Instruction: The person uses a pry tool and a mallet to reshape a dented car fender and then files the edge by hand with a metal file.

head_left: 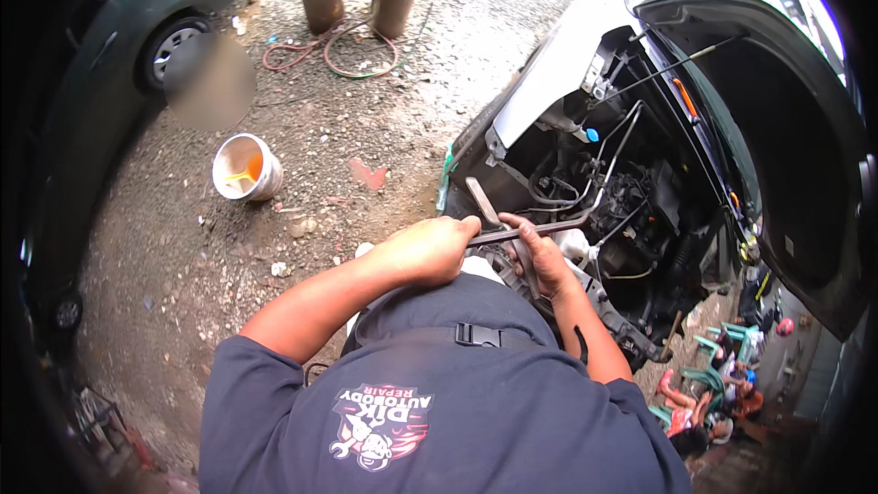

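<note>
Crossed metal bars (497, 237) were beside the open engine bay (631, 192); I noted left hand (443, 251) clamped on one end, right hand (543, 261) around the crossing. Hood (777, 128) was up, bars seemingly unattached; what remained, I couldn't tell.

1. Lower centre of the frame: a printed badge (380, 427) on the dark shirt (549, 412) bears three lines of lettering (389, 402), upside down in view, two whitish and one reddish, beside a white cartoon figure (370, 448) with a wrench.
2. Right side: a pale patch (788, 243) on the raised hood (777, 119), too small to read.
</note>
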`<state>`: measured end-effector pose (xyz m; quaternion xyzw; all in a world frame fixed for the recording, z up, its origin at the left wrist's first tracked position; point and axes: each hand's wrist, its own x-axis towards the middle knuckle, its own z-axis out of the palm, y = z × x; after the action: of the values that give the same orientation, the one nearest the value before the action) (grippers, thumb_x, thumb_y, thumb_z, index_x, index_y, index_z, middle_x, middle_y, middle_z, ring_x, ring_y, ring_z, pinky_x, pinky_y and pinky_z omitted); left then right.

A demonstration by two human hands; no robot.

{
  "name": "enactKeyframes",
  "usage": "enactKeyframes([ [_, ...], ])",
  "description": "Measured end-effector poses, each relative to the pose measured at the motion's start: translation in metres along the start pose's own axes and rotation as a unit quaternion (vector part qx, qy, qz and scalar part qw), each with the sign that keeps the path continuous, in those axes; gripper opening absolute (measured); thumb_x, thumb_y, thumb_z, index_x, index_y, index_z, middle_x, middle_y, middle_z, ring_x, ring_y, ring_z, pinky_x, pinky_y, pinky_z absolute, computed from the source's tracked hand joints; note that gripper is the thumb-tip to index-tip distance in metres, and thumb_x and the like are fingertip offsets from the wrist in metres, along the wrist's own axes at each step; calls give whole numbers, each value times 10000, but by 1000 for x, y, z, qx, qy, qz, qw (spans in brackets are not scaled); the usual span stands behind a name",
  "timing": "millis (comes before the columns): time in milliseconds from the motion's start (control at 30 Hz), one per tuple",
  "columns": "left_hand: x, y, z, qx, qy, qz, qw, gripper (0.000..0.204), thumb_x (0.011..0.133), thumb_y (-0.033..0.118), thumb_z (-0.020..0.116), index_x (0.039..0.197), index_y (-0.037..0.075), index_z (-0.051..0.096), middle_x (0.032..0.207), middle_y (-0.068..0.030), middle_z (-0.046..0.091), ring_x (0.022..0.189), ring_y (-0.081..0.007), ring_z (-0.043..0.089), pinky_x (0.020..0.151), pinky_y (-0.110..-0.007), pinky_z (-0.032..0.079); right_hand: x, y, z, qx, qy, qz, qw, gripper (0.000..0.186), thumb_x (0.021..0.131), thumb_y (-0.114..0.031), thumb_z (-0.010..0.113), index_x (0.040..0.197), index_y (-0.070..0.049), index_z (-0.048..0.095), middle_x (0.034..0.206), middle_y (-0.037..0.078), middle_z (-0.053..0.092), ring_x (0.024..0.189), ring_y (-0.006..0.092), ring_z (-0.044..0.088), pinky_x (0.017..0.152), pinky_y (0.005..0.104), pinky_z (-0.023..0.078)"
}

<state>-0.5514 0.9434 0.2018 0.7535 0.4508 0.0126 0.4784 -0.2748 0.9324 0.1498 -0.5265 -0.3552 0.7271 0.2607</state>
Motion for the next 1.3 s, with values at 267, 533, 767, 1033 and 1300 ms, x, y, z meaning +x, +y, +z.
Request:
enactKeyframes([
  [267,33,-106,-7,-52,29,-58,997,416,934,127,596,1336,35,647,1219,-261,714,1196,-426,666,1033,-511,510,-35,69,-55,-129,310,132,933,627,939,-113,725,1522,-34,508,779,25,594,572,128,548,497,308,453],
  [533,34,-223,12,-3,-66,-212,975,570,885,111,716,1436,17,608,1019,-282,761,833,-298,777,717,-423,594,-58,81,-123,24,407,31,913,625,957,-41,652,1549,-29,451,899,74,687,612,140,612,545,308,503],
  [767,49,-190,11,-6,-170,-272,947,563,827,197,852,1327,-5,691,996,-153,778,877,-214,743,751,-367,593,-17,91,-211,16,418,-35,907,644,916,-5,652,1533,1,469,964,111,723,620,155,650,540,322,525],
  [1033,99,-90,-30,-145,-135,-304,932,445,933,101,772,1362,29,675,1094,-66,777,885,-166,720,776,-307,569,2,41,-337,-14,503,-181,845,659,881,-33,723,1500,-3,499,1000,143,755,638,180,697,588,341,567],
  [1300,190,87,-73,-435,-76,-146,885,800,835,413,713,1433,-71,492,944,-118,656,756,-220,650,672,-304,476,14,32,-451,-126,618,-156,760,635,865,-191,696,1465,-60,537,1106,285,739,1044,468,715,919,518,570],
])
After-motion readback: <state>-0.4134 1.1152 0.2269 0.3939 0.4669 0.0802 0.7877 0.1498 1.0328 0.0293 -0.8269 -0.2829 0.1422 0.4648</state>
